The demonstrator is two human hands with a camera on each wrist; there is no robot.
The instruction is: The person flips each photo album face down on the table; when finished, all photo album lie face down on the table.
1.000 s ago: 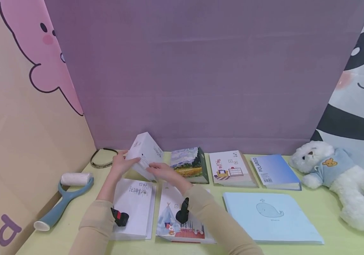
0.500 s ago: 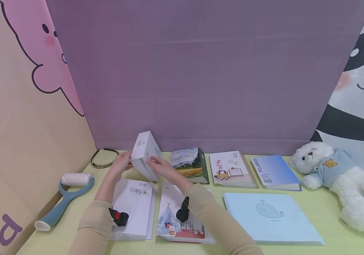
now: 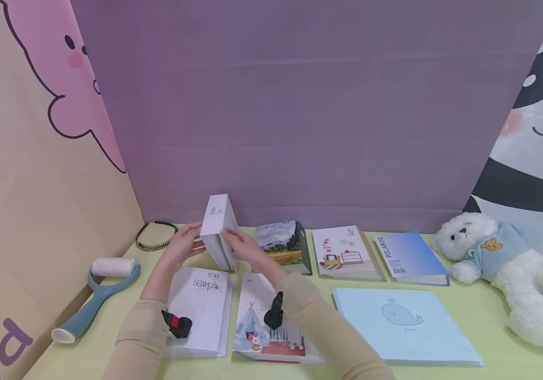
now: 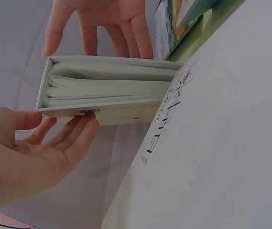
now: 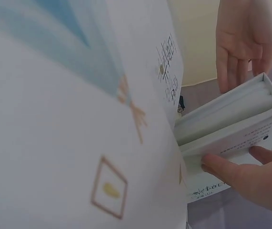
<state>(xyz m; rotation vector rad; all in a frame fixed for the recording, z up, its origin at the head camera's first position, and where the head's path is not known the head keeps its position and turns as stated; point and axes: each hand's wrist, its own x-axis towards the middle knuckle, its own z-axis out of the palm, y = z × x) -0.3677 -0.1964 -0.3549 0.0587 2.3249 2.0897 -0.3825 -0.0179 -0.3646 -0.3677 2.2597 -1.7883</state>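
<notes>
A thick white photo album stands on edge near the back of the table, its printed spine on top and page ends facing me. My left hand holds its left side; in the left wrist view that thumb and the fingertips touch the cover by the spine. From the right, my right hand holds the opposite cover, with fingers laid against it in the right wrist view. In front lie a white album with Chinese lettering and a tent-picture album, partly hidden by my right forearm.
To the right lie a landscape-painting album, a room-picture album, a blue Polaroid album and a light-blue whale album. A teddy bear lies far right. On the left are a headband and a lint roller.
Between my hands, the white album has turned from a slanted pose to nearly upright, so its spine and page ends now face me. The other albums stay in place.
</notes>
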